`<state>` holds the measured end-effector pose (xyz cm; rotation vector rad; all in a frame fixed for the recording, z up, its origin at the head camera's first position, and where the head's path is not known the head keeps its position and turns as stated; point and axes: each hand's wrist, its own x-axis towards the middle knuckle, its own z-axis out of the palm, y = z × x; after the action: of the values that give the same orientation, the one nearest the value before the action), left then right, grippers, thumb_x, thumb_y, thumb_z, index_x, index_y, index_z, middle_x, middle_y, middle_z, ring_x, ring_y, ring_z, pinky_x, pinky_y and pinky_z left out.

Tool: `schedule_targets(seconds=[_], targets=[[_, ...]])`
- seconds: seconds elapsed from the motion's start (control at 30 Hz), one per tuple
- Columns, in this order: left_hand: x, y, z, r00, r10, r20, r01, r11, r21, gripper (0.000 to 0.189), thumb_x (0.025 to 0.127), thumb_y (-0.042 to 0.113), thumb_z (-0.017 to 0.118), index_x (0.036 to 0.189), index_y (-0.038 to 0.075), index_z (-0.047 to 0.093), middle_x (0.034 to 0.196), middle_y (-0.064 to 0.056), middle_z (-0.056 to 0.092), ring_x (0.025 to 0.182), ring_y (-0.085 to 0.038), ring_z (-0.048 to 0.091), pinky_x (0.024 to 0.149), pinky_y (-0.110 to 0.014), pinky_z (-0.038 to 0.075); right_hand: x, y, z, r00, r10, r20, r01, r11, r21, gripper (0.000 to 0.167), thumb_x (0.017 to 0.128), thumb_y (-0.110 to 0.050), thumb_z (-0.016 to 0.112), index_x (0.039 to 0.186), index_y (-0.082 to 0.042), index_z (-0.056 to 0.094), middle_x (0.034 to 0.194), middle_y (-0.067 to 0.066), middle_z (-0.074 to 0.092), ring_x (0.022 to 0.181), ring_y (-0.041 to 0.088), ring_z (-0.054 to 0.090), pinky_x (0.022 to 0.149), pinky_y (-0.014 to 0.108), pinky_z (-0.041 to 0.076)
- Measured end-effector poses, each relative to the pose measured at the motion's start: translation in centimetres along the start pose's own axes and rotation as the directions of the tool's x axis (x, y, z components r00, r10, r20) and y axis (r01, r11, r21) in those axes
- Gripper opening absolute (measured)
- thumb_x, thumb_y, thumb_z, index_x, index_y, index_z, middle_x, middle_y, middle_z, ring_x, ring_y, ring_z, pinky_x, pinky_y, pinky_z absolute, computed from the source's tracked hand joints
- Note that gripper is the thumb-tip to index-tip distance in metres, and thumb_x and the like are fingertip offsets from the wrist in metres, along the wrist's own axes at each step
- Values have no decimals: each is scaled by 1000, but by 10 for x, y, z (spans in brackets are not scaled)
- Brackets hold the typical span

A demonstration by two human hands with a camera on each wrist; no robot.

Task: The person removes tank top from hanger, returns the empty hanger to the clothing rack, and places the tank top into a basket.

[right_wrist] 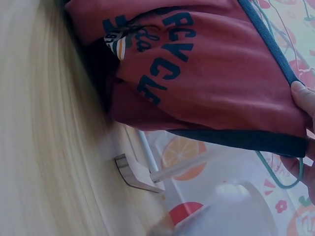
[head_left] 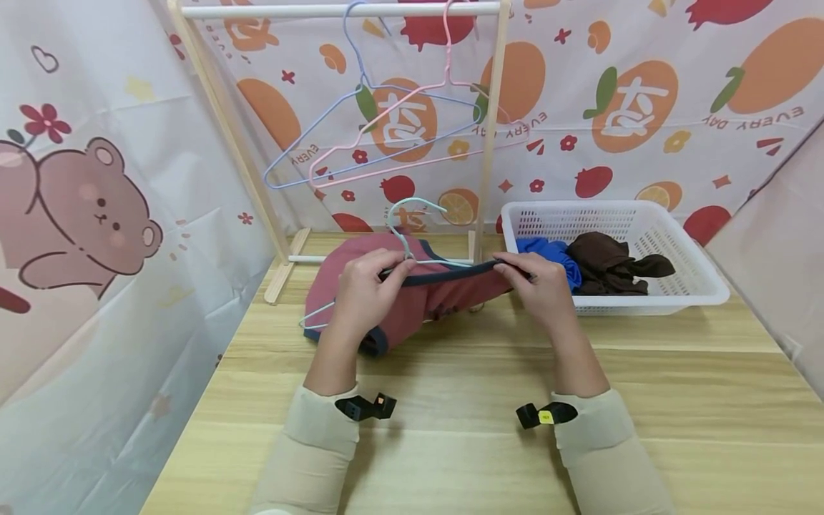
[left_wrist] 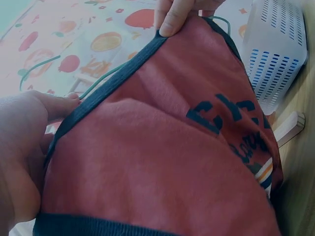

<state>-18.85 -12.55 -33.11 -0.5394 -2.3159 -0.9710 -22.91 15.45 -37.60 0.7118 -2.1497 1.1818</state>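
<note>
A dusty-red sleeveless top (head_left: pixel 405 311) with dark navy trim lies partly raised over the table. Dark printed lettering (right_wrist: pixel 170 69) shows on its front in both wrist views. A mint-green hanger (head_left: pixel 391 214) sits in the top, its hook rising past the neckline and one corner poking out at the left. My left hand (head_left: pixel 370 286) pinches the navy trim close to the hook. At the trim's right end, my right hand (head_left: pixel 541 286) pinches the edge between thumb and fingers. The band stretches between both hands, and the hanger's other end shows beside the right fingers in the right wrist view.
Behind the top stands a wooden rack (head_left: pixel 496 136) with a white bar (head_left: pixel 257 12). A blue hanger (head_left: pixel 315 113) and a pink hanger (head_left: pixel 380 118) hang from it. At the right, a white perforated basket (head_left: pixel 695 286) holds blue cloth (head_left: pixel 547 250) and dark brown cloth (head_left: pixel 601 261).
</note>
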Motion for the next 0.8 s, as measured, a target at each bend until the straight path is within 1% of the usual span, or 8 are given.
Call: schedule_targets(seconds=[0.13,0.23,0.37,0.57,0.73,0.8], targets=[[2,-2,-1,1000,2,-15,-2,1000,-15,15,94,22,68,95,10,76,80,-2,68,68,-12,54,61,-28,42,1,1,-4,999,47,1,-47,999,-4,21,90,-18,70,110,-13,76,102,4,75,93,14,67,78,11,46],[2,-3,-2,1000,8,-29,-8,1000,-16,13,94,21,68,91,10,75,77,-2,66,66,-12,53,60,-28,41,2,3,-8,998,66,-12,-66,998,-12,22,90,-20,71,110,-13,76,103,4,75,95,12,67,80,10,46],[3,-4,-3,999,6,-46,-7,1000,-25,13,94,20,68,86,10,72,71,-2,59,63,-12,48,58,-26,38,2,5,-12,994,95,-47,-95,995,-11,21,91,-20,71,110,-13,77,103,5,75,89,6,63,73,11,44],[3,-3,-6,998,4,-68,-7,999,-47,17,94,21,67,82,9,68,66,-2,51,62,-11,46,57,-25,35,2,7,-15,983,166,-75,-165,986,14,23,91,-24,70,110,-13,76,103,4,75,84,-3,61,69,10,47],[3,-3,-8,997,-13,-72,9,999,-52,19,95,22,66,80,10,66,64,-1,48,62,-11,45,56,-25,34,2,8,-16,970,219,-103,-213,975,67,23,89,-26,73,107,-12,78,95,6,76,75,-1,63,63,11,49],[3,-3,-8,997,-17,-76,14,999,-49,19,95,22,66,81,10,66,64,-1,49,62,-11,45,57,-25,34,2,8,-16,965,230,-122,-221,972,86,22,88,-25,75,104,-11,78,94,7,75,75,0,64,63,11,50]])
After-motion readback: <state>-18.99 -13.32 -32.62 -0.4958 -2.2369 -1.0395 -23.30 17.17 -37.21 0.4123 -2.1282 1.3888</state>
